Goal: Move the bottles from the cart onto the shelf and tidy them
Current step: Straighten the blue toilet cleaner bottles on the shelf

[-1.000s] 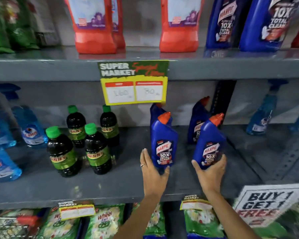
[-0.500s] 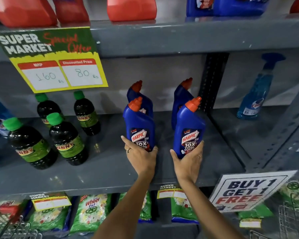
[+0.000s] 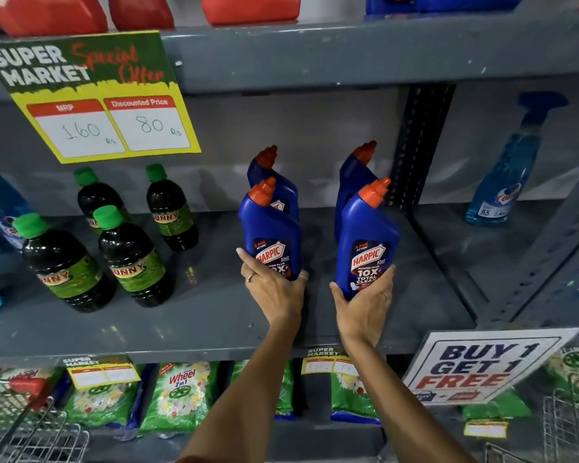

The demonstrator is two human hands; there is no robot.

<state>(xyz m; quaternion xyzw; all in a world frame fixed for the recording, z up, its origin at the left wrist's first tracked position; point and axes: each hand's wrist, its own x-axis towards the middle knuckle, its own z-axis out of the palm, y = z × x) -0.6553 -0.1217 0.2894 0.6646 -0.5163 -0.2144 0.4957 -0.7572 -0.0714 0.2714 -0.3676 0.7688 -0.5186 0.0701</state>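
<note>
Left hand: the left hand (image 3: 274, 290) is wrapped around the base of the front left blue bottle (image 3: 269, 233), thumb on the label side, fingers curled round the far side; a ring shows on one finger.
Right hand: the right hand (image 3: 365, 304) cups the bottom of the front right blue bottle (image 3: 368, 242), thumb at its 9 o'clock edge, fingers round the 3 o'clock edge, closed on it.
Front bottles: both stand upright on the grey shelf (image 3: 198, 315), orange caps tilted toward 1 o'clock, labels facing the camera, a gap between the two.
Back bottles: a back left blue bottle (image 3: 274, 182) stands just behind the left one, at its 12 o'clock; a back right blue bottle (image 3: 356, 175) stands just behind the right one. Whether each pair touches, I cannot tell.
Dark bottles: four green-capped dark bottles (image 3: 131, 259) stand in two rows at 9 o'clock of the hands, well apart from the blue ones.
Spray bottle: a pale blue spray bottle (image 3: 508, 175) stands in the next bay at 2 o'clock, past the upright post (image 3: 418, 142).
Signs: a yellow price sign (image 3: 94, 98) hangs from the upper shelf edge at 11 o'clock; a white offer sign (image 3: 482, 365) hangs at 4 o'clock.
Cart: wire cart (image 3: 30, 429) at 7 o'clock, only partly in view.
Below: green packets (image 3: 181, 396) fill the lower shelf.
</note>
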